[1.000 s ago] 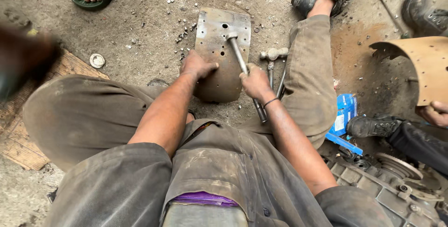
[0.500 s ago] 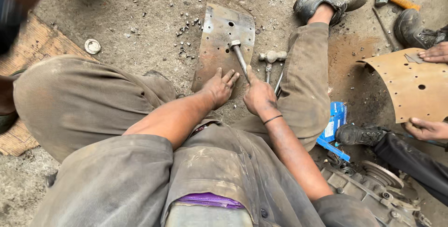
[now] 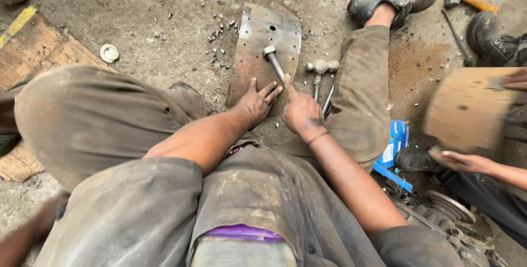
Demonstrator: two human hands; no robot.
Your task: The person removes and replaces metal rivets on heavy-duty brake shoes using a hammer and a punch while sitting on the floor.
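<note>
Compared with half a second ago, the left hand [image 3: 257, 101] has slid closer to the right hand [image 3: 299, 112], so both now sit side by side at the near end of the curved metal plate [image 3: 258, 42], and the hammer [image 3: 273, 64] has dropped from a raised tilt to lie along the plate. The left hand rests flat with fingers spread, palm down on the plate's lower edge, gripping nothing. The right hand is partly closed around the hammer's handle end, thumb pointing up beside the shaft. The plate lies on the dirty ground between the person's legs, rust-brown and scuffed, with several round holes through it and a hole near its far edge. The hammer's metal head rests on the plate's middle. Small loose rivets [image 3: 221, 42] are scattered on the ground just left of the plate. A second hammer [image 3: 320, 69] lies just to its right, beside the trouser leg. At the right, another person's hand [image 3: 464, 161] holds a blurred tan curved piece [image 3: 466, 107].
</note>
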